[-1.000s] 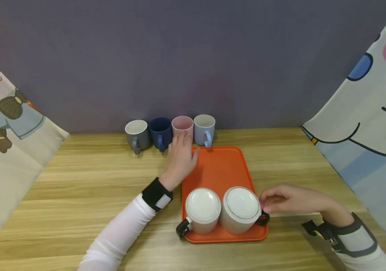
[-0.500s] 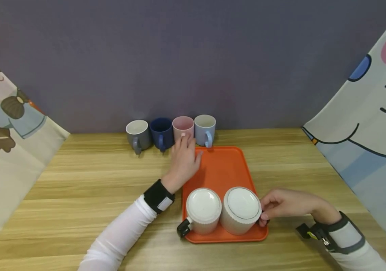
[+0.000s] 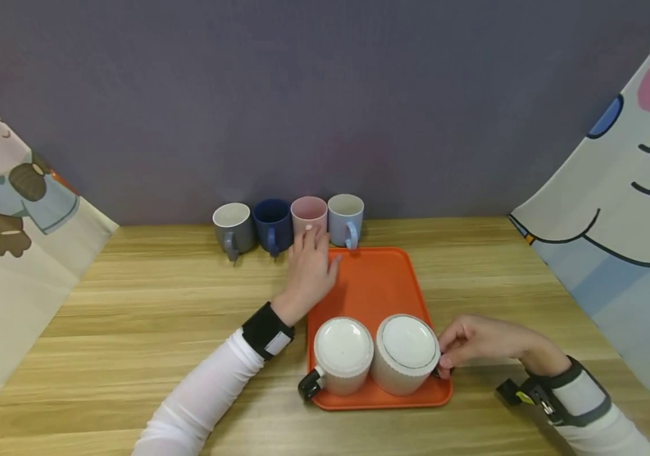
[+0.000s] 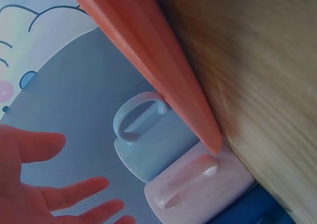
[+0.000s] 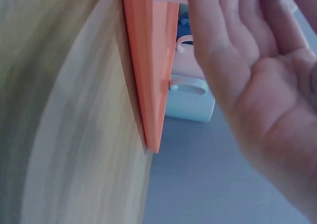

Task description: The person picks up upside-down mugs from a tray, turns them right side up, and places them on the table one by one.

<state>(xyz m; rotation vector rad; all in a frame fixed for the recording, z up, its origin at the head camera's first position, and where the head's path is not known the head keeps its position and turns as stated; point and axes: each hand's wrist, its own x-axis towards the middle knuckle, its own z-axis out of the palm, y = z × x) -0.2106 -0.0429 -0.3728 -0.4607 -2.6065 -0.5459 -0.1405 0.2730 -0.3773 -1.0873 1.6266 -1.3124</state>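
Observation:
Two upside-down white ribbed mugs with black handles stand side by side on the orange tray (image 3: 370, 285). My right hand (image 3: 487, 342) grips the handle of the right white mug (image 3: 405, 354); its fingers cover most of that handle. The left white mug (image 3: 342, 354) has its handle pointing to the lower left. My left hand (image 3: 309, 272) reaches over the tray's left edge, fingers spread and extended in front of the pink mug (image 3: 309, 207). In the left wrist view, the left fingers (image 4: 79, 192) hold nothing and show apart from the pink mug's handle (image 4: 190, 177).
Upright mugs line the back wall: a grey mug (image 3: 234, 231), a dark blue mug (image 3: 272, 228) and a light blue mug (image 3: 343, 228) flank the pink one. Wooden table (image 3: 148, 316) surrounds the tray. Cartoon-printed cloths (image 3: 621, 190) hang at both sides.
My right hand has moved left and closed over the right white mug's handle, which was visible before. My left hand has shifted slightly right, then stayed still. The mugs have not visibly moved.

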